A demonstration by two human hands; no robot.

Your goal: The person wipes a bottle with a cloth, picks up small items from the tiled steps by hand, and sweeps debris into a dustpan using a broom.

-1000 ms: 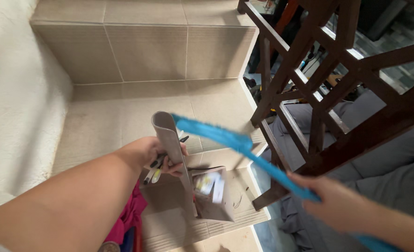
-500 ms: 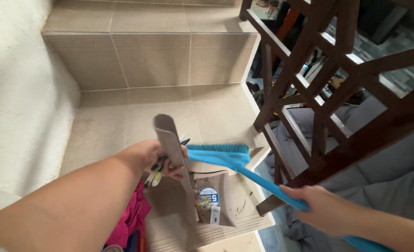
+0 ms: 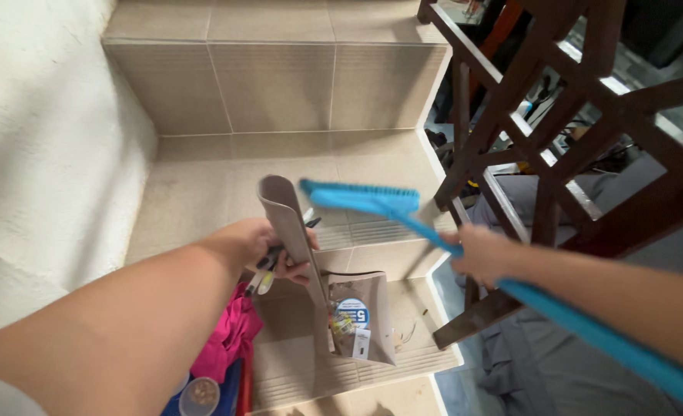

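My left hand [image 3: 268, 250] grips the upright handle of a grey dustpan [image 3: 361, 320], together with a few pens or small tools. The pan rests on a beige tiled stair step and holds bits of litter and a round blue sticker. My right hand [image 3: 484, 254] holds the blue handle of a blue broom [image 3: 361, 196]. The broom's head hovers over the step above, just right of the dustpan handle's top.
Beige tiled stairs [image 3: 280, 85] rise ahead, with a rough white wall [image 3: 41, 154] on the left. A dark wooden lattice railing [image 3: 557, 123] stands on the right, grey cloth below it. A pink cloth [image 3: 230, 339] and a small round container [image 3: 199, 397] lie at lower left.
The broom head has lifted from the lower step's edge to the step above. My right hand has slid up the handle toward the head. The dustpan stays put.
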